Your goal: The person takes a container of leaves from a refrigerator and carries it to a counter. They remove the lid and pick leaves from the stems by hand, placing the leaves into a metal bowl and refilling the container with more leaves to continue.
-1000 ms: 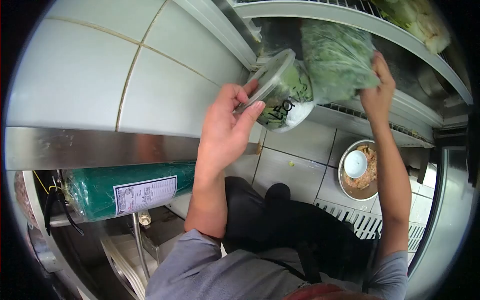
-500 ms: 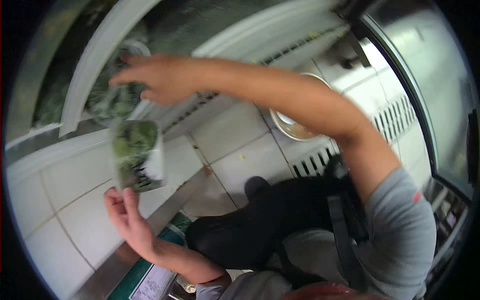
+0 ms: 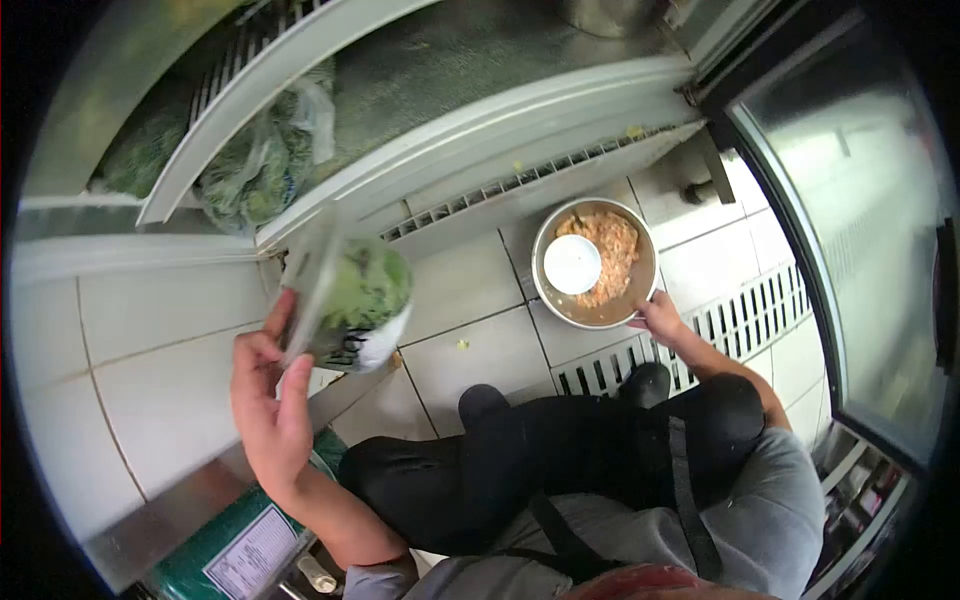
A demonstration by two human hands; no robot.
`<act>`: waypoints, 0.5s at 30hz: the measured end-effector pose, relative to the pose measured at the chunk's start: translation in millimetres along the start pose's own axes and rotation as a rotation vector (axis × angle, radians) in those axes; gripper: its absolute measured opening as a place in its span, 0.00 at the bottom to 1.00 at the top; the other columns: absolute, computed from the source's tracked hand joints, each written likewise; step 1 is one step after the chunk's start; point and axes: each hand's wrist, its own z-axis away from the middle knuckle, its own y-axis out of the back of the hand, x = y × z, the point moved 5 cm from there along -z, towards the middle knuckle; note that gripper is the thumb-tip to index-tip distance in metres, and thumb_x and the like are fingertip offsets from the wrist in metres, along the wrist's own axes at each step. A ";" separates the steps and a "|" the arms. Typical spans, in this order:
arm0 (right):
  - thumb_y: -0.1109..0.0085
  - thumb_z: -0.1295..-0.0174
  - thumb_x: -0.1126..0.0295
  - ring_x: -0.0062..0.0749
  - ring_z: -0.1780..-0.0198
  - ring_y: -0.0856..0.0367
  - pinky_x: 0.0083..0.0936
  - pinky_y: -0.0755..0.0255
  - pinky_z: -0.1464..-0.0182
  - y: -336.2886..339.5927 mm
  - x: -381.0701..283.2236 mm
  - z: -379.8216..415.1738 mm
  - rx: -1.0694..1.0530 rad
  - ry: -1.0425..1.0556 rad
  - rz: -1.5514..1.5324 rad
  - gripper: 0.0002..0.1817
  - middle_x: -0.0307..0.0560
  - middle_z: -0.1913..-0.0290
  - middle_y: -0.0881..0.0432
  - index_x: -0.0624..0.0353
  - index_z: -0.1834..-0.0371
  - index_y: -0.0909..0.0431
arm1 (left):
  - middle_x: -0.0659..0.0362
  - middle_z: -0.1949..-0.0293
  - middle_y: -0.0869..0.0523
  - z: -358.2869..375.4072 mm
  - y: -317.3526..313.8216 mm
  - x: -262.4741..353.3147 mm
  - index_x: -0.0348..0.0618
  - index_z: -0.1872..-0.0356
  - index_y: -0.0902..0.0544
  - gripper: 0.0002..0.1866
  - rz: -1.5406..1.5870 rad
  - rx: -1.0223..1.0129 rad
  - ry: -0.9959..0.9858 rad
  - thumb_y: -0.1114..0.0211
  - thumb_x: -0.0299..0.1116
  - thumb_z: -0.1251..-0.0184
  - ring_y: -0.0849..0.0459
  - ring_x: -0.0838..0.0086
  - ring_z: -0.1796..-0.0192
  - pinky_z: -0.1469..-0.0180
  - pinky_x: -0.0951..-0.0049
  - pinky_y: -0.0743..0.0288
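Head view shows me my left hand (image 3: 268,400) gripping a clear deli container of greens (image 3: 352,298) at left, lid toward me, while my right hand (image 3: 660,317) touches the near rim of the metal bowl (image 3: 547,300) on the tiled floor (image 3: 470,290), its grip unclear.

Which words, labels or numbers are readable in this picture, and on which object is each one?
Black handwriting on the clear deli container in the left hand: blurred, unreadable.
White printed label on the green roll: too small to read.
No other text shows.
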 end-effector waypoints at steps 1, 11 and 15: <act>0.43 0.37 0.70 0.36 0.57 0.15 0.30 0.15 0.60 0.4 -0.7 -5.9 0.058 0.045 -0.049 0.21 0.53 0.52 0.19 0.71 0.43 0.29 | 0.36 0.34 0.28 0.4 -3.2 5.6 0.43 0.61 0.37 0.09 0.004 -0.024 0.007 0.45 0.21 0.31 0.27 0.73 0.42 0.40 0.77 0.38; 0.54 0.53 0.83 0.28 0.63 0.18 0.23 0.24 0.56 -16.8 -228.4 119.1 -0.111 0.270 0.144 0.18 0.47 0.63 0.16 0.70 0.58 0.21 | 0.40 0.40 0.21 18.0 10.6 55.8 0.39 0.69 0.31 0.14 -0.377 -0.028 -0.486 0.31 0.22 0.49 0.27 0.40 0.35 0.39 0.55 0.28; 0.53 0.50 0.82 0.29 0.59 0.19 0.22 0.25 0.53 -56.5 -293.9 138.7 -0.090 0.394 -0.019 0.21 0.51 0.58 0.17 0.72 0.51 0.25 | 0.43 0.42 0.18 35.1 6.1 81.2 0.40 0.73 0.30 0.14 -0.442 -0.010 -0.666 0.30 0.22 0.57 0.23 0.43 0.36 0.46 0.57 0.24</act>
